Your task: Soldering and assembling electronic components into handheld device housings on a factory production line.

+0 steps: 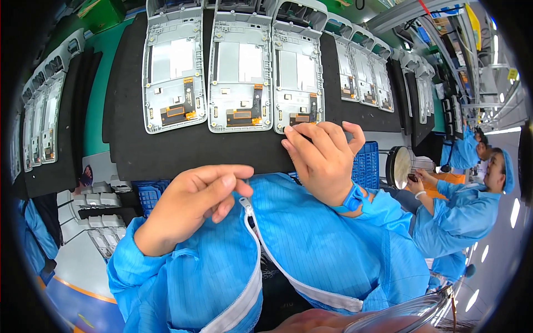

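Note:
Three grey plastic device housings lie side by side: a left housing [174,61], a middle housing [240,66] and a right housing [297,61]. Each has an orange-and-black flex cable near its lower end. My right hand [325,152] is at the lower edge of the right housing, index finger and thumb drawn close together; anything between them is too small or hidden to name. Nearer to my body, my left hand [202,194] hovers off the mat, index finger stretched, the other fingers loosely bent, nothing visible in it.
Under the housings is a black foam mat [150,152] on a green bench [100,119]. More housings stand in rows at the right [363,72] and left [47,122]. A blue plastic crate [366,164] and a round stool [398,166] are below the bench; a co-worker [461,205] sits at the right.

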The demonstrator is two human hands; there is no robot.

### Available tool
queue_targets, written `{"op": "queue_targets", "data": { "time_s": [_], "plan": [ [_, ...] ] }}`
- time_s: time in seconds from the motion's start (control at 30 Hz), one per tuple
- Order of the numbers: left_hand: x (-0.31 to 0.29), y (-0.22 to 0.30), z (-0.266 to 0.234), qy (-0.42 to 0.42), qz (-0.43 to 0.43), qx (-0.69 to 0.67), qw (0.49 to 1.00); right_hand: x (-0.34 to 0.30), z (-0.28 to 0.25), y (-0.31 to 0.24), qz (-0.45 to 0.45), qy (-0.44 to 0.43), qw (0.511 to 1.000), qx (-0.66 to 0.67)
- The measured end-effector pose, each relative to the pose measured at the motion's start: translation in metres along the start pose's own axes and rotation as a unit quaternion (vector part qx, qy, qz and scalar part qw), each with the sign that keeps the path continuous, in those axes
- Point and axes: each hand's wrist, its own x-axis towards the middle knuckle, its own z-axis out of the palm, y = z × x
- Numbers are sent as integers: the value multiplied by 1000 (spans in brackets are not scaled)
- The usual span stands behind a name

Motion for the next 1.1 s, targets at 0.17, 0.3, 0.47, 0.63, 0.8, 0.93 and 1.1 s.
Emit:
{"op": "queue_targets", "data": {
  "time_s": [0.17, 0.3, 0.47, 0.63, 0.8, 0.93, 1.1],
  "plan": [
    [12, 5, 7, -4, 61, -195, 979, 13, -17, -5, 26, 4, 994, 107],
    [20, 7, 12, -47, 89, -313, 944, 28, -22, -22, -2, -3, 974, 227],
    [20, 7, 10, -62, 104, -327, 937, 33, -13, -32, -11, -18, 969, 245],
    [17, -2, -4, -104, 105, -309, 939, 42, -14, -37, 44, -122, 927, 352],
    [6, 5, -9, -91, 105, -314, 939, 50, -8, -44, 67, -128, 907, 395],
    [-18, 8, -18, -24, 104, -212, 971, 65, -6, -31, 45, -107, 943, 313],
    [-34, 9, -36, 72, 110, -163, 978, 77, 6, -34, 15, -153, 959, 238]
  ]
}}
